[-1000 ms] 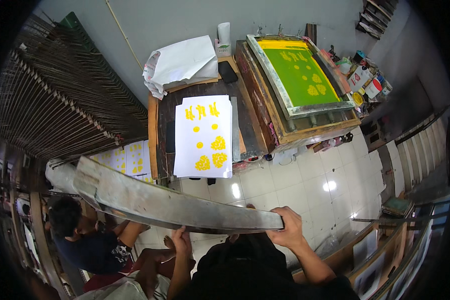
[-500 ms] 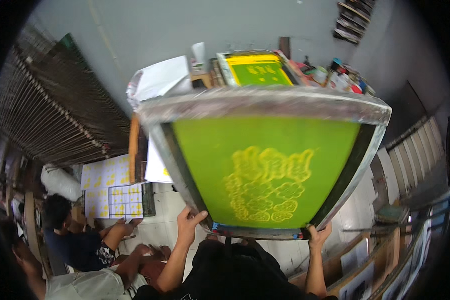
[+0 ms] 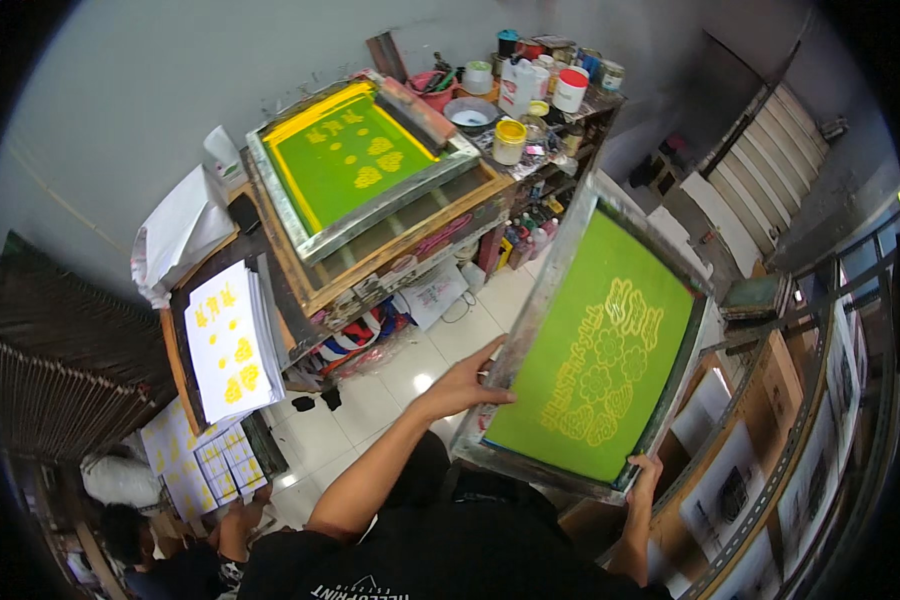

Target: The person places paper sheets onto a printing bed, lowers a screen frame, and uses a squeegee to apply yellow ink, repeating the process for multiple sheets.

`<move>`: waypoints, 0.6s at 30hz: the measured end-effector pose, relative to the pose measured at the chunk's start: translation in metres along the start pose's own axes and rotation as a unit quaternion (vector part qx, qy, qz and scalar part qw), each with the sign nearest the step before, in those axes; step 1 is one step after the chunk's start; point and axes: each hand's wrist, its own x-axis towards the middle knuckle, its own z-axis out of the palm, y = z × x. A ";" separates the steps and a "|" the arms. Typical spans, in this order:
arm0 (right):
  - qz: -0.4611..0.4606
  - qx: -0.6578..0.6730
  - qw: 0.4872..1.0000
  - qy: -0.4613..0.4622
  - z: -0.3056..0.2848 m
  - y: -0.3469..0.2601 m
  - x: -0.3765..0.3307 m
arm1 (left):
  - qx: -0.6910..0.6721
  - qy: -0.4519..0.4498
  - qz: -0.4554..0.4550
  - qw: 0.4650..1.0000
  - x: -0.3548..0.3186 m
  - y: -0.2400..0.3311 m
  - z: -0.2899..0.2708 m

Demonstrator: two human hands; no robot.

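Observation:
A wood-and-metal-edged silk screen with green mesh and pale yellow flower outlines hangs tilted in front of me, to the right. My left hand is closed on its left side bar, thumb over the front face. Down at the lower right corner, my right hand grips the frame's edge. Fingers behind the frame are partly hidden. To the left of it, a second green screen with yellow ink along its top and left sides lies on the worktable.
Printed sheets are stacked at the table's left end. Ink pots, including a yellow jar, crowd its far right. Boards with sheets stand to my right. At lower left a person sits near yellow-printed sheets.
The held screen has swung to the right and tilted, uncovering the worktable and second screen. My left hand has gone from the lower left corner to the left side bar. My view has turned.

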 end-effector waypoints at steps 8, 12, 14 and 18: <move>0.118 0.059 0.990 0.055 -0.033 -0.063 -0.007 | -0.240 0.017 -0.190 0.952 0.123 -0.147 0.016; 0.040 0.350 0.934 -0.051 0.052 -0.074 -0.010 | -0.350 0.016 -0.316 0.882 0.128 -0.167 0.012; 0.042 0.367 0.919 -0.138 0.105 -0.064 0.002 | -0.395 0.033 -0.302 0.867 0.135 -0.168 0.013; 0.138 0.129 0.978 0.087 0.191 -0.028 0.054 | -0.330 0.055 -0.322 0.886 0.174 -0.175 -0.015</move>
